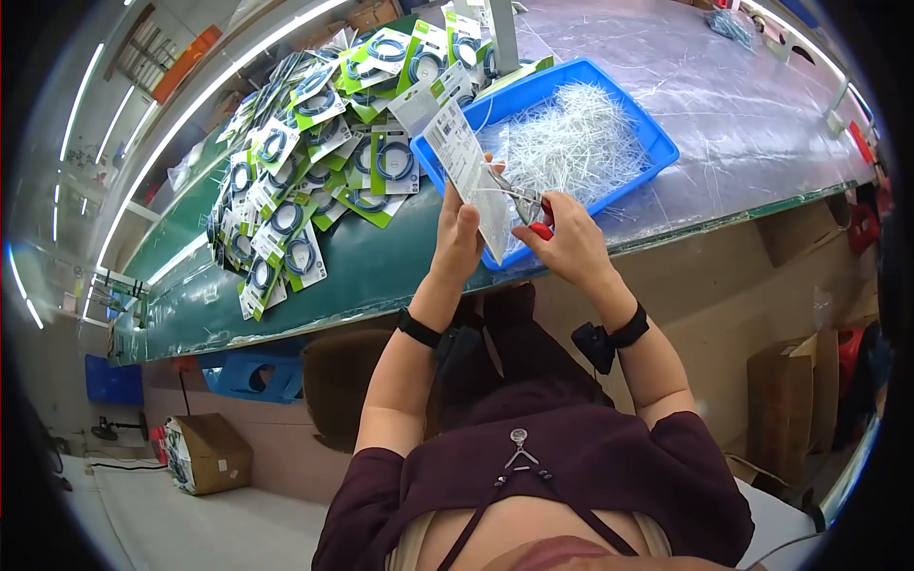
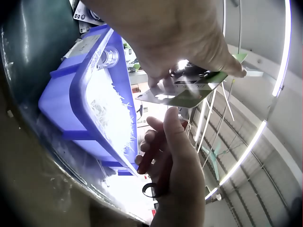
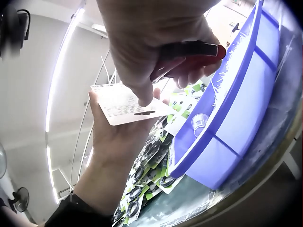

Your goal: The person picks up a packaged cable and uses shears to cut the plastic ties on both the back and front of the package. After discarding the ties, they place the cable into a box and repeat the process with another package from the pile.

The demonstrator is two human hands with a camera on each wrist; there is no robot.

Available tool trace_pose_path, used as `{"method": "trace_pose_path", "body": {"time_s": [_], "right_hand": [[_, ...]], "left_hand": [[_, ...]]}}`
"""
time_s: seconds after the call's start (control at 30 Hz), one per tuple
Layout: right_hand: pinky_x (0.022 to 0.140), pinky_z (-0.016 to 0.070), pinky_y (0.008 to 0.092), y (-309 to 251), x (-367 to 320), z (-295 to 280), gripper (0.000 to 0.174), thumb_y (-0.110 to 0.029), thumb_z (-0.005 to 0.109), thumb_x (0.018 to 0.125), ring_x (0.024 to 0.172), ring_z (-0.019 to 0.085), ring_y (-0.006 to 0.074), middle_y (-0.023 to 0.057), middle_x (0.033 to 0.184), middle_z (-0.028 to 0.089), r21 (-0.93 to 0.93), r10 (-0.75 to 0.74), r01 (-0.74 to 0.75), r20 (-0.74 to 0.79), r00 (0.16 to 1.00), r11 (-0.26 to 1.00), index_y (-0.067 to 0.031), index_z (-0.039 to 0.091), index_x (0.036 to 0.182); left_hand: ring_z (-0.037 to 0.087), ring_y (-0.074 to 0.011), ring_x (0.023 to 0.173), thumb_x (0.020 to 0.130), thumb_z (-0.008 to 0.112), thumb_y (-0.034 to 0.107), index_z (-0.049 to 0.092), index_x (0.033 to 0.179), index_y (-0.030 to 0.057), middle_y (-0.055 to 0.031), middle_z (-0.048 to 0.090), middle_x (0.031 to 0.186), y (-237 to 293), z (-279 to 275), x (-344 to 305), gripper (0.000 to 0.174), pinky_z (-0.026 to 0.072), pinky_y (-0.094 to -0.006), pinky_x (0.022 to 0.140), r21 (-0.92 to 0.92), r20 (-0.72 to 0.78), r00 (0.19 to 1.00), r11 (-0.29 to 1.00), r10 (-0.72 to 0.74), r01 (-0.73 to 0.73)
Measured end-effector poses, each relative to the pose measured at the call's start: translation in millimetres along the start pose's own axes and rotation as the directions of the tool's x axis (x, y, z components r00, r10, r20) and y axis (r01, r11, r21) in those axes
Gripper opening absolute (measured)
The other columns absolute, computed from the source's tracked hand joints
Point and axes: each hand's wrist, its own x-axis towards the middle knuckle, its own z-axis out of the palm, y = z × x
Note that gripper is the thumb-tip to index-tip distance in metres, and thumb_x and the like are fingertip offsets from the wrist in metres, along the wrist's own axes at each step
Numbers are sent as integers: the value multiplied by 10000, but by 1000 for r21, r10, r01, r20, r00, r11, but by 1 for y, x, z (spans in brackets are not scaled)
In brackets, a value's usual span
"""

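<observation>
My left hand [image 1: 460,233] grips a white and green packaging card [image 1: 469,157] upright, its printed back facing right in the head view. In the left wrist view a dark coiled cable shows on the card's other side. The right hand [image 1: 571,243] holds cutting pliers [image 1: 541,230] by their red handles, with the metal end close to the card. Red handles of the pliers [image 3: 189,61] also show under the fingers in the right wrist view. A hang slot is cut near one edge of the card [image 3: 123,106].
Beneath the hands, a blue tray [image 1: 659,150] holds a heap of thin white plastic strips [image 1: 581,133] and a clear round piece [image 3: 200,124]. To the left, many carded cables [image 1: 286,219] are piled on the green tabletop [image 1: 190,295]. A metal post [image 1: 502,38] stands behind the tray.
</observation>
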Motion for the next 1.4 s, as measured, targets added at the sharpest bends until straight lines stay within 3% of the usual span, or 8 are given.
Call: {"method": "trace_pose_path", "body": {"time_s": [0.53, 0.7, 0.83, 0.93, 0.97, 1.07, 1.2, 1.4], "right_hand": [[710, 463, 424, 9, 14, 5, 482, -423, 713, 796, 802, 591, 371, 188, 844, 601, 34, 105, -112, 163, 981, 993, 11, 540, 917], [683, 466, 418, 22, 20, 13, 479, -438, 678, 829, 762, 597, 372, 195, 766, 594, 70, 101, -122, 250, 963, 990, 15, 533, 884], [663, 462, 419, 24, 36, 7, 488, -458, 636, 863, 737, 600, 363, 202, 731, 589, 125, 181, -262, 447, 876, 957, 18, 530, 871], [686, 460, 421, 22, 48, -4, 501, -475, 611, 876, 771, 605, 360, 214, 787, 598, 165, 196, -402, 672, 714, 901, 19, 531, 865], [686, 460, 421, 24, 46, -3, 501, -475, 611, 876, 771, 605, 360, 214, 787, 598, 169, 201, -410, 670, 715, 896, 19, 531, 865], [747, 474, 446, 26, 46, -3, 511, -458, 611, 854, 837, 611, 401, 248, 870, 619, 310, 98, -250, 433, 896, 917, 41, 560, 948], [773, 475, 444, 15, 40, -12, 519, -454, 617, 856, 885, 605, 406, 247, 943, 610, 133, 152, -190, 256, 955, 973, 43, 537, 985], [730, 453, 442, 16, 38, -2, 516, -462, 626, 868, 840, 585, 390, 233, 881, 586, 127, 61, -86, 191, 980, 988, 24, 493, 978]], "left_hand": [[479, -197, 1195, 824, 632, 600, 232, 1451, 22, -146, 458, 1364, -14, 6, 2, 943, 392, -351, 1017, -75, -49, 997, 996, -51, 47], [481, -187, 1187, 849, 648, 541, 238, 1452, 42, -136, 494, 1323, -27, -7, 8, 884, 388, -341, 1005, 107, -43, 996, 991, -73, 77], [476, -187, 1204, 871, 654, 487, 243, 1456, 66, -130, 501, 1310, -27, -18, 18, 830, 385, -340, 1002, 200, -18, 990, 970, -141, 142], [474, -188, 1212, 881, 658, 452, 245, 1458, 79, -120, 480, 1329, -27, -20, 24, 801, 387, -339, 999, 197, -1, 990, 970, -143, 140], [477, -190, 1210, 874, 664, 457, 242, 1459, 77, -114, 468, 1336, -28, -21, 24, 816, 388, -341, 999, 205, 1, 991, 970, -137, 134], [481, -194, 1204, 861, 677, 466, 234, 1463, 72, -102, 442, 1351, -27, -20, 28, 845, 390, -344, 999, 219, 4, 993, 969, -117, 114], [483, -197, 1204, 839, 695, 485, 218, 1469, 61, -81, 420, 1344, -25, -18, 23, 896, 397, -342, 994, 174, -32, 993, 978, -111, 115], [483, -201, 1202, 821, 693, 526, 209, 1470, 47, -85, 461, 1293, -26, -9, 19, 940, 397, -349, 1006, 153, -3, 988, 976, -157, 155]]}}
